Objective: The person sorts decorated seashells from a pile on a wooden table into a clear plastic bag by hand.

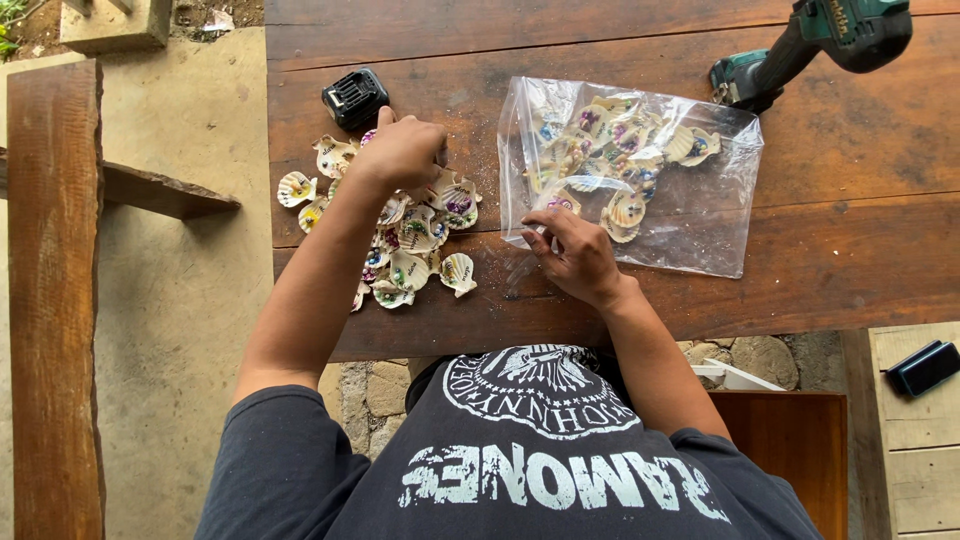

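Dark brown wood planks make up the worktop [840, 260], and both bare hands work over it. Left hand [403, 150] rests knuckles-up on a loose pile of painted shells [410, 235]; its fingers are curled down onto the shells at the top of the heap, though whether they actually pinch 1 cannot be told from above. The pile spreads across the left part of the worktop, cream scallop shapes with small coloured decorations, some lying apart at the edge. Just behind the hand sits a small black battery pack [355, 97].

Right hand [575, 255] is at the near left corner of a clear plastic bag [690, 210], fingertips pinched on the bag's edge. The bag lies flat on the worktop, holding more painted shells bunched toward its far side. Beyond the bag, at the far right, a green and black cordless drill [800, 50] stands partly out of view.
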